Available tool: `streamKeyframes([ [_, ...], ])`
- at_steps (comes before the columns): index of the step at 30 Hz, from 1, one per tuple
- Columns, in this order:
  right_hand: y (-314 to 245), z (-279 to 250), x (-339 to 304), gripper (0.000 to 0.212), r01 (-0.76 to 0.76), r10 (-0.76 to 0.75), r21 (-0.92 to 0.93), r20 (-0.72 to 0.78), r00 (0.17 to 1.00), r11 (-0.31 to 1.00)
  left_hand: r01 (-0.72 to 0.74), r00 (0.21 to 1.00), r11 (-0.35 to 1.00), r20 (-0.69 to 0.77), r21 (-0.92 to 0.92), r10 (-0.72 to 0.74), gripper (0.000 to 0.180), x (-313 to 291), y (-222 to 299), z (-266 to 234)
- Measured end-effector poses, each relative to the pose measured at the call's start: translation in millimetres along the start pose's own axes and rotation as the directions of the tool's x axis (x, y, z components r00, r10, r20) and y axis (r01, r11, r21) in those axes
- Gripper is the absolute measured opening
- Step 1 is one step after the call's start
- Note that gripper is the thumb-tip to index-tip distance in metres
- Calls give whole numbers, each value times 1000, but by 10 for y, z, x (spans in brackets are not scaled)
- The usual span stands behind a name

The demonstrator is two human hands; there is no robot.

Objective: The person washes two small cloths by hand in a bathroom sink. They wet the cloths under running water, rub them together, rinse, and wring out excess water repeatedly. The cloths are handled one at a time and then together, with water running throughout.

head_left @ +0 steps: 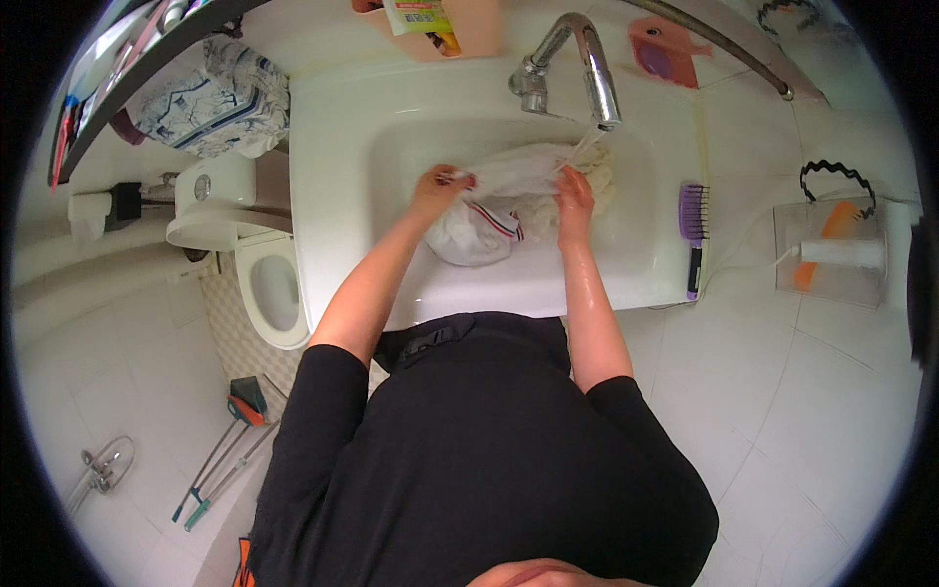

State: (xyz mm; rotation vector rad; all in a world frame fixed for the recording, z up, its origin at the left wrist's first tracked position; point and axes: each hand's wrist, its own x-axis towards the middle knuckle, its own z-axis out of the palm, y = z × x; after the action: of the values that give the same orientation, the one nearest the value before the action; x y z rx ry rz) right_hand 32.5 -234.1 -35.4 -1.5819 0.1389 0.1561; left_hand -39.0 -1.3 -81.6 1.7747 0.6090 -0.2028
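A wet white garment (474, 235) with a red, white and dark striped band lies bunched in the white sink (333, 196). Its upper part is stretched between my two hands beneath the tap (587, 83). Water runs from the spout onto the cloth close to my right hand. My left hand (440, 191) is closed on the left end of the stretched cloth, fingers pinched together. On the other end, my right hand (574, 196) grips the fabric, its wrist wet. Cream-coloured cloth (599, 191) sits beside and behind my right hand; whether it is a separate piece I cannot tell.
On the sink's right rim lies a purple and black hairbrush (693, 230). A pink holder (665, 54) is behind the tap, with a peach container (474, 29) farther left. The toilet (272, 293) stands left of the sink. A clear wall shelf (831, 254) is at the right.
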Motion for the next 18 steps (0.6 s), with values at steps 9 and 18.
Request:
streamKeyframes([
  [9, 129, 282, -232, 31, 267, -24, -537, 417, 908, 800, -53, 998, 757, 48, 652, 28, 80, -84, -155, -115],
  [18, 535, -503, -29, 54, 288, -41, -953, 293, 955, -94, 35, 999, 760, -43, 649, -10, 77, -199, 24, -126],
])
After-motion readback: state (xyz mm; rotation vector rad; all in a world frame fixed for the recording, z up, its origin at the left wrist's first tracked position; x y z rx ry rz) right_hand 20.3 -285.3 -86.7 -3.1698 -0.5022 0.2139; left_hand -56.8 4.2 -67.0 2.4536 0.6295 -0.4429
